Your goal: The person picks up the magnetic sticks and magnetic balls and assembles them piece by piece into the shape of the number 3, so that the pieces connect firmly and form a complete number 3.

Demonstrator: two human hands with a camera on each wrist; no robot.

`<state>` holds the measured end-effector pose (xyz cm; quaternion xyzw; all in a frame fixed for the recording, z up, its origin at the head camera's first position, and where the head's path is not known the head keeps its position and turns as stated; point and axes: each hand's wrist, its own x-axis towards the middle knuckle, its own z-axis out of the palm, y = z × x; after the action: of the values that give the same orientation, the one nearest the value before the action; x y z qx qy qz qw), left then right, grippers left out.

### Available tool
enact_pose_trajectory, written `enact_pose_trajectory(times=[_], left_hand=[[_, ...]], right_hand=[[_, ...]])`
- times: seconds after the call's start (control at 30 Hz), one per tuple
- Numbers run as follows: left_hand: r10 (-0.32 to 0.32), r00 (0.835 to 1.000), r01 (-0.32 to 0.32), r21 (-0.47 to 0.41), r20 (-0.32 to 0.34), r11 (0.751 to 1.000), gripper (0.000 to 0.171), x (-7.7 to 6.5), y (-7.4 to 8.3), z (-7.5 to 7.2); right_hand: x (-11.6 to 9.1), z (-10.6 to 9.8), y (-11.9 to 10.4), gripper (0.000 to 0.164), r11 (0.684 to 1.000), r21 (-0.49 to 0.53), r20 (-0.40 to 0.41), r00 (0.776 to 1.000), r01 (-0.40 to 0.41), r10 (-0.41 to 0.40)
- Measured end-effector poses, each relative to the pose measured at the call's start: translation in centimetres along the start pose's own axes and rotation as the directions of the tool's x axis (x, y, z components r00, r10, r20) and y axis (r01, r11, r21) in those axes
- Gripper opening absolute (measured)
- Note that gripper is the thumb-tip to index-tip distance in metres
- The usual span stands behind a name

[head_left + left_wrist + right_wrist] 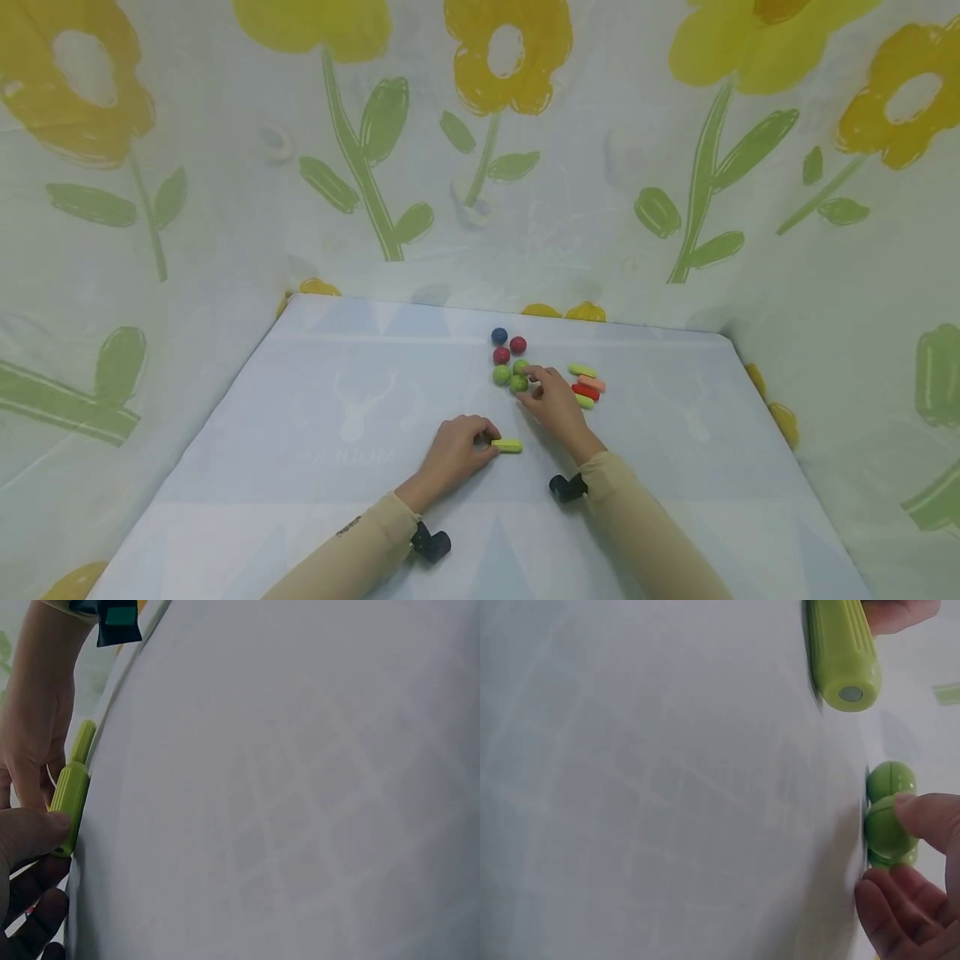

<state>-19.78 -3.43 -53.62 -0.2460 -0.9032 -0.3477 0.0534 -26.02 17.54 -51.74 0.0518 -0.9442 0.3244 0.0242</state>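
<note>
My left hand (461,446) pinches a yellow-green ribbed rod (507,446) between thumb and fingers; in the left wrist view a thinner yellow-green section (84,741) appears at its far end. In the right wrist view the rod's end (850,693) shows a round metal disc. Ahead and to the right, my right hand (557,404) reaches over the cluster of green balls. Its thumb touches the nearest green ball (889,829), while the other fingers lie loosely beside it with a gap. Two more green balls (501,375) sit against that one.
Behind the green balls are two red balls (517,344) and a blue ball (499,336). Right of my right hand lie several short rods: a red rod (587,392), a pink rod (592,383) and yellow-green ones (582,370). Flower-print cloth (570,208) surrounds the table (300,467).
</note>
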Motion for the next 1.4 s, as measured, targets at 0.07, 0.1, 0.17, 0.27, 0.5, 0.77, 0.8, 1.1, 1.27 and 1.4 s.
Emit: enact_pose_trajectory(times=[0.07, 0.1, 0.17, 0.27, 0.5, 0.77, 0.8, 1.1, 1.27, 1.4], left_hand=[[-0.002, 1.0, 0.002, 0.005, -0.002, 1.0, 0.014, 0.1, 0.1, 0.0], [-0.003, 1.0, 0.003, 0.007, -0.003, 1.0, 0.013, 0.1, 0.1, -0.1], [-0.007, 1.0, 0.007, 0.01, -0.001, 1.0, 0.013, 0.1, 0.2, -0.1], [-0.008, 1.0, 0.008, 0.01, 0.003, 1.0, 0.013, 0.1, 0.2, -0.2], [-0.001, 1.0, 0.001, 0.001, 0.002, 1.0, 0.014, 0.1, 0.1, 0.0], [-0.004, 1.0, 0.004, -0.001, 0.011, 1.0, 0.014, 0.0, 0.1, -0.1], [-0.005, 1.0, 0.005, 0.0, 0.013, 1.0, 0.014, -0.1, 0.1, -0.1], [-0.011, 1.0, 0.011, 0.013, 0.005, 1.0, 0.014, -0.2, 0.1, 0.2], [-0.011, 1.0, 0.011, 0.015, 0.002, 1.0, 0.014, -0.2, 0.1, 0.3], [0.002, 1.0, -0.002, 0.017, -0.007, 1.0, 0.014, -0.2, 0.1, 0.3]], right_hand=[[0.2, 0.0, -0.1, 0.039, 1.0, -0.008, 0.002, 1.0, 0.001, -0.001], [0.2, 0.0, -0.2, 0.038, 1.0, -0.007, 0.002, 1.0, -0.001, 0.001], [0.4, 0.1, -0.2, 0.037, 1.0, -0.007, 0.001, 1.0, 0.001, -0.001], [0.4, 0.1, -0.1, 0.034, 1.0, -0.005, -0.001, 1.0, -0.002, 0.002], [-0.1, -0.2, 0.0, 0.031, 1.0, -0.007, 0.042, 0.999, 0.0, 0.0], [-1.4, -1.0, 0.3, 0.029, 0.997, -0.055, 0.094, 0.994, 0.059, -0.053], [-1.7, -1.1, 0.3, 0.029, 0.997, -0.054, 0.101, 0.993, 0.063, -0.057], [-3.7, -1.7, 0.7, 0.029, 0.995, -0.052, 0.123, 0.989, 0.089, -0.082], [-4.7, -2.0, 0.8, 0.028, 0.995, -0.035, 0.134, 0.987, 0.098, -0.092], [-5.3, -2.2, 1.0, 0.028, 0.996, -0.017, 0.146, 0.986, 0.087, -0.084]])
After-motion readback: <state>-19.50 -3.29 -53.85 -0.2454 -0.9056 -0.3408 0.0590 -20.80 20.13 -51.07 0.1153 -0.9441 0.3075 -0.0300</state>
